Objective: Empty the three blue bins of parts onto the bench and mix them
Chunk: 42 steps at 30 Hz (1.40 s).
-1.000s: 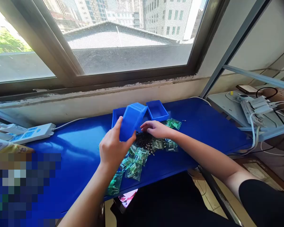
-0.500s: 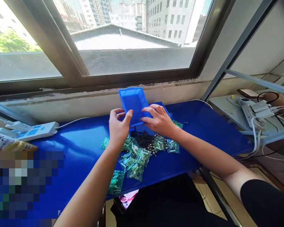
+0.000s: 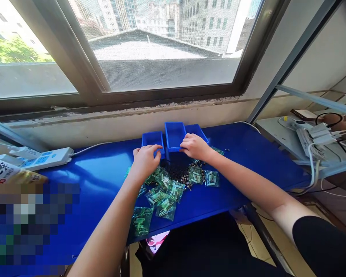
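Three blue plastic bins stand side by side near the wall. My right hand grips the front right corner of the middle bin, which sits slightly higher than its neighbours. At the front edge of the left bin is my left hand, its fingers curled over the rim and the thumb below. Part of the right bin shows behind my right hand. In front of the bins lie a pile of small black screws and several clear greenish bags of small metal parts.
On the left, a white power strip lies beside a snack bag. The blue tabletop ends near my lap, where a lit phone rests. Metal shelf posts and white cables are on the right.
The middle bin has come down from the air, where both hands held it tilted, to between the other two. My left hand has moved off it to the left bin.
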Motion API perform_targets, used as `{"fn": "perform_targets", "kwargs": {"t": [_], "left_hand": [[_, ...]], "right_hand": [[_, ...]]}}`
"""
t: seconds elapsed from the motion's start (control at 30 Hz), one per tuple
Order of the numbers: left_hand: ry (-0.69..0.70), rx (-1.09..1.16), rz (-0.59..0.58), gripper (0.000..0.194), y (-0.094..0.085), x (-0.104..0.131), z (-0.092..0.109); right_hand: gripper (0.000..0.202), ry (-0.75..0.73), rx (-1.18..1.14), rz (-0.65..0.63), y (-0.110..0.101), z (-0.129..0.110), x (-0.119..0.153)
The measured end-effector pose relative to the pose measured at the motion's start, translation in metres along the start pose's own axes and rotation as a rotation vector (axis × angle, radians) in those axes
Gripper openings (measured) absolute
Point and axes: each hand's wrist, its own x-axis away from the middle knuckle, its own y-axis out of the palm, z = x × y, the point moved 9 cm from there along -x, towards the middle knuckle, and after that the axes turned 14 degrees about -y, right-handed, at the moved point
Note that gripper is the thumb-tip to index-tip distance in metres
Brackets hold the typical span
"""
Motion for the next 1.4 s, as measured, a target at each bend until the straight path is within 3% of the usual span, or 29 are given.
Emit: {"fn": "perform_targets", "kwargs": {"t": [0.23,0.37,0.53,0.67,1.2,1.4], "left_hand": [[-0.007,0.114,-0.049,0.028,0.010,-0.002,0.000],[-0.024,0.129,-0.074,0.029,0.013,-0.006,-0.002],[-0.038,0.176,-0.138,0.030,0.018,-0.016,-0.007],[-0.055,0.171,-0.154,0.032,0.021,-0.021,-0.011],[-0.067,0.115,-0.106,0.034,0.021,-0.021,-0.012],[-0.069,0.120,-0.110,0.033,0.023,-0.025,-0.016]], "right_hand": [[0.017,-0.015,-0.042,-0.033,0.014,0.003,-0.004],[0.036,-0.015,-0.126,0.041,0.005,0.004,-0.001],[0.066,0.281,-0.295,0.222,-0.010,0.034,0.022],[0.080,0.352,-0.437,0.117,0.004,0.040,0.028],[0.069,0.326,-0.531,0.048,0.013,0.046,0.021],[0.065,0.254,-0.493,0.101,0.016,0.047,0.018]]}}
